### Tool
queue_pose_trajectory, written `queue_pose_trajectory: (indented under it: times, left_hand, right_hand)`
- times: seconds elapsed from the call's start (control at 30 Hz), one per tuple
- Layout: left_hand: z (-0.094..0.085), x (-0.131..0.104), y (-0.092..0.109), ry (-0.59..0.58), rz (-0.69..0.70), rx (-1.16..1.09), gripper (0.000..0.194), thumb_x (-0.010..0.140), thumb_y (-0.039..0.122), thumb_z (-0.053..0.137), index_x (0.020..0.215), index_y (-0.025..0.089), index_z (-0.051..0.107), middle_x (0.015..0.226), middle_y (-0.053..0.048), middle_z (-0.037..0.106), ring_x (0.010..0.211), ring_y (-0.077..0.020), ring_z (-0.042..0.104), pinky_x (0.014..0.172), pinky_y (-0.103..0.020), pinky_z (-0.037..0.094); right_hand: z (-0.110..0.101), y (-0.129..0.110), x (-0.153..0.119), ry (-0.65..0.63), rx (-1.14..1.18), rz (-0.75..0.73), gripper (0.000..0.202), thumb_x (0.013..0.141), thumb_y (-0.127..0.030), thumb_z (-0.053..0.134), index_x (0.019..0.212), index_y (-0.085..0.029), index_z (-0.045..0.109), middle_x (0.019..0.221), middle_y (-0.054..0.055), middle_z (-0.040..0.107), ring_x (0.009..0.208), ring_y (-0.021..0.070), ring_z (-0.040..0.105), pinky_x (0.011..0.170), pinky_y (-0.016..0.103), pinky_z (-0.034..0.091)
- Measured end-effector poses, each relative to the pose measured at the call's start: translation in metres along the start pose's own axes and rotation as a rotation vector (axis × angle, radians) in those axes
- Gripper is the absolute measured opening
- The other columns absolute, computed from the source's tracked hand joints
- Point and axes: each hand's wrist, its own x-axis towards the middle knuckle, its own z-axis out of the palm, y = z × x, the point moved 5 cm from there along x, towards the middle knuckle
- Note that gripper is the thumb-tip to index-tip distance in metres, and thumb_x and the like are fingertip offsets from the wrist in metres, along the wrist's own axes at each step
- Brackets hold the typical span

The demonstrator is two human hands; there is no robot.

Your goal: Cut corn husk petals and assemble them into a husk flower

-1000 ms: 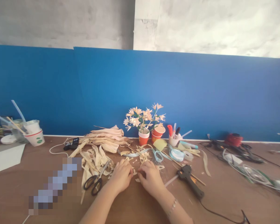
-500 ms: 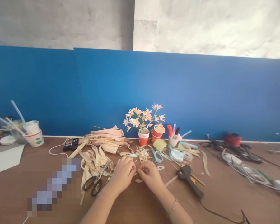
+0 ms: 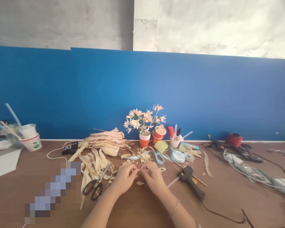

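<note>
My left hand (image 3: 126,176) and my right hand (image 3: 153,176) meet at the fingertips low over the table, each in a pinch. Whatever they pinch is too small to make out. A cream scrap (image 3: 140,183) lies on the tabletop just below the fingers. Left of my left hand rest black-handled scissors (image 3: 95,186), blades pointing away, against a heap of dried husk strips (image 3: 97,164). Just beyond my hands lie pale husk cuttings (image 3: 145,157). To the right of my right hand is a black glue gun (image 3: 192,183), on its side with a clear stick.
Pale handmade flowers (image 3: 146,118) stand in a red paper cup (image 3: 144,141) by the blue partition (image 3: 180,88). Blue tape (image 3: 178,156) and a white cup of pens (image 3: 174,143) sit beside them. Cables (image 3: 249,174) spread at right; a white cup (image 3: 32,144) stands left.
The whole view has shifted slightly to the left. My right hand's fingers are more upright and bunched; both hands stay close together in a pinch.
</note>
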Motion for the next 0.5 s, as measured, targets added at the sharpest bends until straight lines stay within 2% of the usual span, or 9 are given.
queue_pose_trajectory:
  times: [0.17,0.3,0.4,0.5]
  left_hand:
    - [-0.0032,0.0015,0.0010,0.025,-0.002,-0.021,0.022,0.085,0.025,0.050,0.069,0.022,0.065,0.077,-0.002,0.067,0.085,-0.0214,0.056,0.076,-0.032,0.040]
    - [-0.0033,0.0012,0.0005,0.045,0.001,-0.018,0.020,0.084,0.024,0.053,0.069,0.021,0.065,0.077,-0.002,0.066,0.084,-0.0210,0.057,0.075,-0.032,0.039]
    - [-0.0013,0.0002,0.0020,0.050,0.027,0.006,0.017,0.083,0.021,0.053,0.069,0.021,0.064,0.077,-0.003,0.066,0.085,-0.0210,0.057,0.076,-0.032,0.039]
    - [0.0008,-0.0015,0.0059,0.051,0.055,0.070,0.017,0.082,0.019,0.052,0.069,0.021,0.062,0.078,-0.003,0.066,0.086,-0.0215,0.056,0.077,-0.033,0.037]
  right_hand:
    - [0.0013,0.0015,-0.0007,-0.031,-0.029,0.065,0.014,0.080,-0.019,0.047,0.069,-0.019,0.056,0.072,0.004,0.061,0.074,0.0200,0.054,0.068,0.030,0.040]
    - [0.0039,0.0038,-0.0015,-0.042,-0.014,0.119,0.012,0.080,-0.024,0.052,0.072,-0.018,0.059,0.074,0.004,0.062,0.074,0.0199,0.055,0.069,0.030,0.041]
    - [0.0055,0.0031,-0.0014,-0.066,-0.006,0.080,0.014,0.082,-0.023,0.053,0.074,-0.019,0.062,0.075,0.004,0.064,0.076,0.0196,0.056,0.070,0.029,0.040]
    - [0.0056,0.0009,-0.0018,-0.074,-0.102,0.037,0.017,0.083,-0.018,0.051,0.068,-0.019,0.060,0.071,0.003,0.063,0.075,0.0193,0.056,0.069,0.029,0.036]
